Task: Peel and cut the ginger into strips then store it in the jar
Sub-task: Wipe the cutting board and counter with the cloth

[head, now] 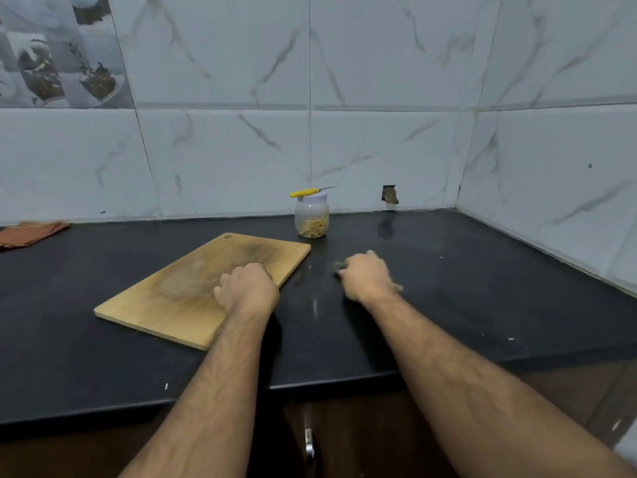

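A clear jar (312,215) with a white lid stands at the back of the black counter, with yellow ginger strips (314,227) lying in its bottom. Across the lid lies a yellow-handled knife (305,192). The bare wooden cutting board (179,288) sits at an angle in front of the jar. My left hand (246,288) rests on the board's right edge, fingers curled into a fist with nothing visible in it. To the right of the board, my right hand (367,276) is down on the counter, curled round a small grey-green thing (339,267) that is blurred and mostly hidden.
An orange cloth (31,232) lies at the far left by the wall. The black counter (482,288) runs into a tiled corner at the right, and the wall has a small hole (390,194) behind it. A cabinet handle (309,443) shows below the counter's front edge.
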The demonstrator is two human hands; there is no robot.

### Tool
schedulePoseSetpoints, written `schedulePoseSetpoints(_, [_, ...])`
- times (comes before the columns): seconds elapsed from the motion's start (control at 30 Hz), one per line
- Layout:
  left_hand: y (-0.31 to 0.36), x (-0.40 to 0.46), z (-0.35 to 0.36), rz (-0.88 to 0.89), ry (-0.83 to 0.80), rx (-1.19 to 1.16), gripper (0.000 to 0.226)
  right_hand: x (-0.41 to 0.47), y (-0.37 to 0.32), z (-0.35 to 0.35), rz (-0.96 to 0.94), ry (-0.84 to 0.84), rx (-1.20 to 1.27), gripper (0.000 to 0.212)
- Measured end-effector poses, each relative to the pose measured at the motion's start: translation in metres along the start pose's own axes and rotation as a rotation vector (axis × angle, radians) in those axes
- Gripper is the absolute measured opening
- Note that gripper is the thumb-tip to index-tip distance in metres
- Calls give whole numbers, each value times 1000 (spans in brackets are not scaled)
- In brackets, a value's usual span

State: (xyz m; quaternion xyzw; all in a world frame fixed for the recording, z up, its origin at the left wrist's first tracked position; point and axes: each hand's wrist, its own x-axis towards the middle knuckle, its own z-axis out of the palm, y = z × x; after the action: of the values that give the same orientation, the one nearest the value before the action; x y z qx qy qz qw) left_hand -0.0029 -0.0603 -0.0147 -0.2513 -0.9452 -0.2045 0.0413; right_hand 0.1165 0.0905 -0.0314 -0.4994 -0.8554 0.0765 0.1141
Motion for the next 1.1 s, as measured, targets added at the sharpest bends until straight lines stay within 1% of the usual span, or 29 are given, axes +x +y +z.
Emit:
schedulePoseSetpoints(0.03, [1, 1, 1, 2, 3, 0, 26, 5, 22, -5, 59, 27, 20, 44])
schedulePoseSetpoints(0.07, [1, 1, 2, 17, 13, -5, 26, 6, 42, -12, 115, 47, 39, 37])
schedulePoseSetpoints(0.13, [4, 2, 6, 76, 29, -35, 25, 3, 72, -30, 226, 81, 103, 16])
schedulePoseSetpoints(0.2, [8, 3, 6, 129, 20, -86, 26, 3, 75, -37, 271, 147, 195, 21])
schedulePoseSetpoints(0.27, [13, 9, 5, 166, -10, -124, 27, 3, 48, -33, 176, 208, 324, 26])
schedulePoseSetpoints(0.33, [18, 19, 3, 192, -39, -156, 29, 2, 5, -24, 2, 182, 415, 25])
schedulePoseSetpoints(0.37, [20, 24, 4, 197, -47, -189, 29, 3, -15, -17, -97, 141, 396, 25])
schedulePoseSetpoints(0.4, [22, 30, 5, 192, -56, -230, 30, 4, -34, -11, -193, 74, 327, 28])
schedulePoseSetpoints(0.47, [23, 39, 6, 173, -70, -305, 31, 7, -55, 4, -314, -92, 158, 40])
schedulePoseSetpoints(0.5, [24, 43, 8, 168, -69, -331, 32, 9, -57, 10, -358, -149, 70, 43])
schedulePoseSetpoints(0.53, [24, 47, 11, 170, -64, -352, 33, 13, -56, 13, -394, -181, 3, 44])
schedulePoseSetpoints(0.6, [28, 52, 16, 187, -64, -388, 33, 19, -50, 13, -413, -194, -41, 43])
schedulePoseSetpoints(0.67, [32, 55, 23, 200, -86, -395, 33, 30, -48, 14, -424, -140, -74, 40])
schedulePoseSetpoints(0.73, [33, 59, 29, 193, -111, -353, 33, 45, -50, 15, -428, -108, -121, 40])
schedulePoseSetpoints(0.8, [32, 63, 34, 178, -100, -290, 30, 67, -50, 20, -405, -135, -159, 42])
schedulePoseSetpoints(0.87, [31, 62, 35, 169, -93, -265, 28, 85, -39, 18, -318, -155, -158, 44])
schedulePoseSetpoints(0.93, [31, 63, 38, 162, -77, -261, 28, 99, -20, 12, -243, -92, -142, 43])
schedulePoseSetpoints(0.97, [31, 64, 37, 157, -73, -262, 28, 101, -7, 7, -184, -32, -127, 41])
schedulePoseSetpoints(1.07, [33, 67, 37, 147, -83, -271, 24, 96, 37, -10, 188, 105, -48, 37])
schedulePoseSetpoints(1.1, [34, 67, 36, 140, -78, -274, 23, 92, 45, -14, 271, 141, -39, 35])
